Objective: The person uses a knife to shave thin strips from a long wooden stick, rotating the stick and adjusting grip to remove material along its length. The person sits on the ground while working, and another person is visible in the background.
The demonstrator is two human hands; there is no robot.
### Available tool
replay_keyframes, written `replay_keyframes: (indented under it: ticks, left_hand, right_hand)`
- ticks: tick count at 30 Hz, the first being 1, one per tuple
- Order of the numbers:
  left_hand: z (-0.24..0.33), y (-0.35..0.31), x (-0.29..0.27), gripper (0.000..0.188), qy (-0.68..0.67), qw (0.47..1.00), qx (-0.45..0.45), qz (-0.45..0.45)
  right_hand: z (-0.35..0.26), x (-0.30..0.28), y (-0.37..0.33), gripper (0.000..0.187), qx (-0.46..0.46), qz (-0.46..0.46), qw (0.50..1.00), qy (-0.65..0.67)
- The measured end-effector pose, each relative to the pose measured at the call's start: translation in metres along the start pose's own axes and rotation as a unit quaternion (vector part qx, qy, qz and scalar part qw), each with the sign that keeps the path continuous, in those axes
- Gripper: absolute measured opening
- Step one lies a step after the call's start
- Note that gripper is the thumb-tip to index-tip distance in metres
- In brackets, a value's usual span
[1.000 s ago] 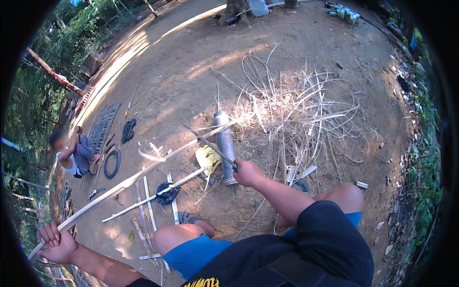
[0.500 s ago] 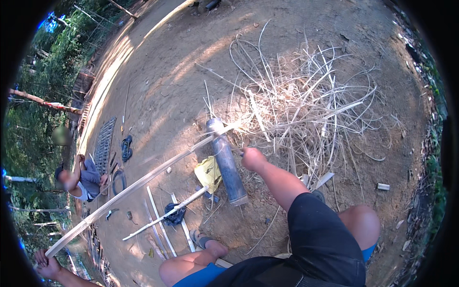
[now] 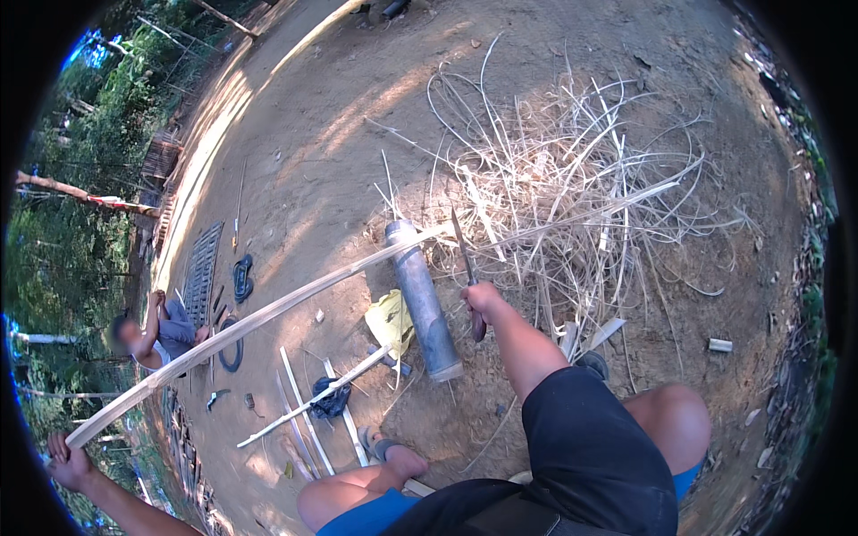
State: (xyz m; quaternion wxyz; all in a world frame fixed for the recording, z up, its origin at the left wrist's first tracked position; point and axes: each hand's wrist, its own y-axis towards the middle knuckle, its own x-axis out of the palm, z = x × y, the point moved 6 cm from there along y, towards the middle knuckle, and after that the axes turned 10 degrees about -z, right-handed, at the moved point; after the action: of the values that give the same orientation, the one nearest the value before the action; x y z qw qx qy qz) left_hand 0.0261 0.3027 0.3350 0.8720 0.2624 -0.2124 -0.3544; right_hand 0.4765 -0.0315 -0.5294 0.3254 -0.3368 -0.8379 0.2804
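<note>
My left hand is closed around the near end of a long pale bamboo strip at the lower left. The strip bows slightly and crosses the far end of a dark grey cylinder lying on the ground. Beyond the cylinder it splits or overlaps with thinner lengths over a heap of curly shavings. To the right of the cylinder, my right hand grips the handle of a knife. Its narrow blade points away from me, with the tip close beside the strip.
Left of the cylinder lie a yellow bag, a black plastic bag and several bamboo slats. Farther left, another person sits near a dark slatted panel. A short pale piece lies at the right.
The knife blade, hard to make out before, now shows plainly pointing away. My right hand has turned and moved slightly right. My left hand has moved a little left and up; the strip bows more.
</note>
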Motion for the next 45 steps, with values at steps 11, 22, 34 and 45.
replay_keyframes:
  ticks: [11, 22, 34, 45]
  left_hand:
    - [-0.045, -0.153, 0.087, 0.065, -0.095, 0.988, 0.120, 0.002]
    - [0.119, -0.310, -0.009, 0.079, 0.052, 0.930, 0.293, 0.216]
    - [0.169, -0.383, -0.022, 0.055, -0.099, 0.959, 0.263, 0.026]
    - [0.159, -0.401, 0.041, 0.038, -0.111, 0.934, 0.326, -0.096]
  right_hand:
    - [0.082, 0.040, -0.149, 0.007, 0.010, 0.049, 0.996, 0.068]
    - [0.100, 0.026, -0.237, 0.009, 0.022, 0.007, 0.999, -0.022]
    - [0.095, 0.082, -0.286, 0.007, -0.014, -0.025, 0.990, -0.139]
    - [0.045, 0.151, -0.335, 0.012, -0.168, -0.056, 0.967, -0.181]
